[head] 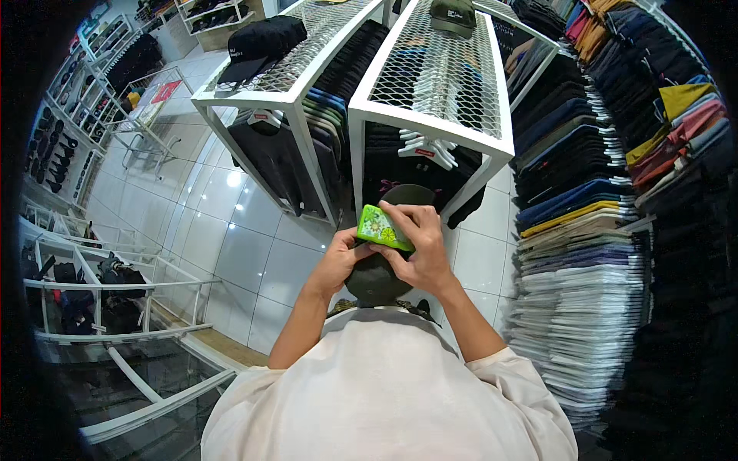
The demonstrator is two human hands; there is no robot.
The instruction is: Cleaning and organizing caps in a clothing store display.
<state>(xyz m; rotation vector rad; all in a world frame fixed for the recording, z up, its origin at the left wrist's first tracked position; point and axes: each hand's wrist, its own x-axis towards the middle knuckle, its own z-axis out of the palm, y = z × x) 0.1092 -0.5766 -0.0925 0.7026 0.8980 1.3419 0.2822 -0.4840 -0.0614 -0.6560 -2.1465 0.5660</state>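
Observation:
Both my hands meet in front of my chest at a small bright green case or brush back [383, 227] with a flower pattern. My right hand [424, 245] grips it from the right, fingers over its top edge and thumb below. My left hand [338, 262] is at its lower left, thumb and fingers closed together; beneath them lies a dark olive cap [377, 279], its brim [410, 199] pointing away from me. The left fingertips are partly hidden, so whether they pinch the cap or the green thing is unclear.
Two white mesh-topped racks [358, 112] with hanging shirts stand ahead, one bearing a black cap [262, 47], the other an olive cap [454, 17]. Folded and hanging clothes [568, 178] line the right. White-framed shelves [121, 285] with bags stand at left, above a tiled floor [242, 253].

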